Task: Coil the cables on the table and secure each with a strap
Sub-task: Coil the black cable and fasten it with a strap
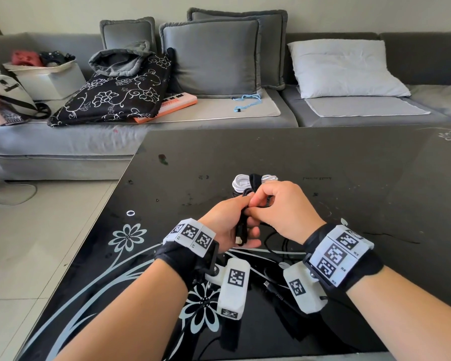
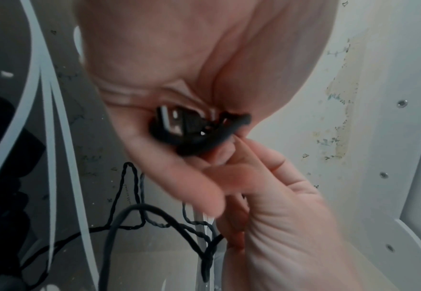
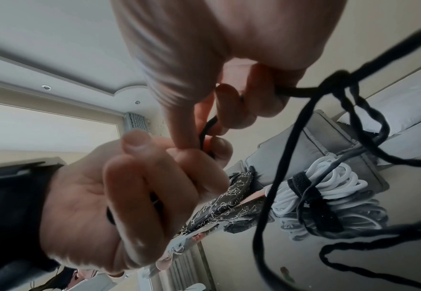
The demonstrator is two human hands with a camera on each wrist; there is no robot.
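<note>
While the white cable [image 1: 248, 182] sits strapped at 12 o'clock, my left hand [image 1: 229, 225] grips the black cable's [image 1: 242, 230] first loops, right hand [image 1: 284, 209] pinching it. Most's loose, strap still to go.

On the table [image 1: 349, 165], the strapped cable coil [image 1: 241, 184] lies just behind both hands, sofa [image 1: 63, 142] beyond.

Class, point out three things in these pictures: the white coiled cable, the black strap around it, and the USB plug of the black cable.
white coiled cable [image 3: 338, 183]: right wrist view, on its white loops.
black strap [image 3: 300, 182]: right wrist view, on the band crossing the coil.
USB plug [image 2: 173, 120]: left wrist view, on its metal end.
</note>
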